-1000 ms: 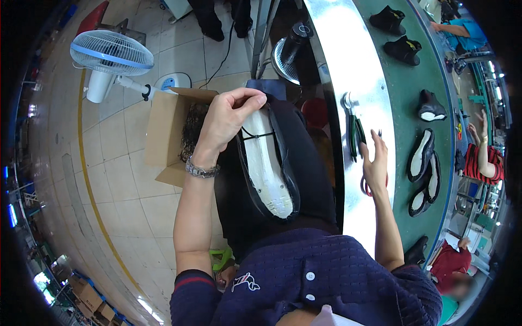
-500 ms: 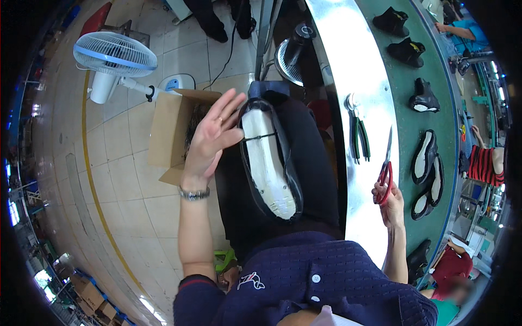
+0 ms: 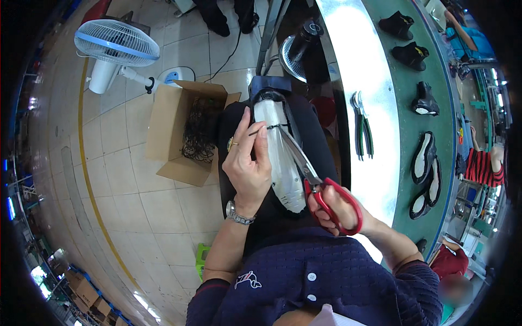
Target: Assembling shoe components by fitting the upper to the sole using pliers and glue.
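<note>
A black shoe upper with a white insole board [image 3: 281, 163] lies sole-up over my lap, its far end against a dark block [image 3: 267, 82]. Across the white board runs a thin black cord [image 3: 274, 126]. My left hand [image 3: 247, 176], wearing a ring and a metal watch, is at the shoe's left side, thumb and forefinger pinching the cord's loose end. My right hand [image 3: 336, 205] grips red-handled scissors [image 3: 356, 214]. The blades lie over the board, slanting up and left, with their tips at the cord; whether the blades are parted is hard to make out.
An open cardboard box [image 3: 168, 127] of tangled black cords stands at left, near a fan [image 3: 117, 43]. Green-handled pliers [image 3: 363, 130] rest on the metal bench [image 3: 380, 179] at right. Beyond it, a green belt [image 3: 399, 201] carries several black shoe uppers. Other people work at far right.
The scissors have come from over the bench to the shoe in my right hand. My left hand has gone from open beside the shoe to pinching the cord's end.
</note>
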